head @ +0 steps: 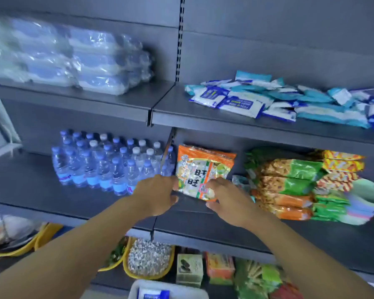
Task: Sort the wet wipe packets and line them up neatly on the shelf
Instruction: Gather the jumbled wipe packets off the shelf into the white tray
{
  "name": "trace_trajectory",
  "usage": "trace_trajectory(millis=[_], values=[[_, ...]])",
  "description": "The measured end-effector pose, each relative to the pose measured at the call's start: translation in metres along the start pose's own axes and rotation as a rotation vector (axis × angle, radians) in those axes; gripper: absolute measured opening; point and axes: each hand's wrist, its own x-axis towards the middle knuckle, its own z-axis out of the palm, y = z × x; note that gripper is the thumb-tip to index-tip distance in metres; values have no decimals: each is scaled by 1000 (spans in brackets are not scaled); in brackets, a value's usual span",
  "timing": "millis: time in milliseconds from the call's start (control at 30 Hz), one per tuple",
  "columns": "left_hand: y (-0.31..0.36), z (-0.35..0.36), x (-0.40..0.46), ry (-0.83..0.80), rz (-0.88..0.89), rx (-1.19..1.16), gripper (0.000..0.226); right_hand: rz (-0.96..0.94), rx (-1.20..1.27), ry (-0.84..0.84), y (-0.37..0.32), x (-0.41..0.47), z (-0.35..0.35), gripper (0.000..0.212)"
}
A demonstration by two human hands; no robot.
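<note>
Head view: we see two hands on one orange snack bag (203, 171), middle shelf (203, 225). Left hand (158, 194) grip pinches bag's left edge; right hand (227, 201) grip curls round its lower right corner. Wet wipe packets (289, 100), loose unsorted pile, too many and overlapped to count, on upper shelf (203, 117) above and right of both grips. Water bottles (108, 165), roughly two dozen, just left of left grip. One white tray (168, 288) below both grips.
</note>
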Motion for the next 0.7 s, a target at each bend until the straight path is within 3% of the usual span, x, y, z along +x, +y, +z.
trace_trajectory(millis=[367,567,700], values=[[69,-124,24,278,226,34,23,170,-31,246,39,-34,-151,47],[82,-149,55,326,224,-60,23,270,-36,329,74,-35,-184,38],[83,-152,90,355,124,-89,27,310,-24,348,110,-11,-196,29]])
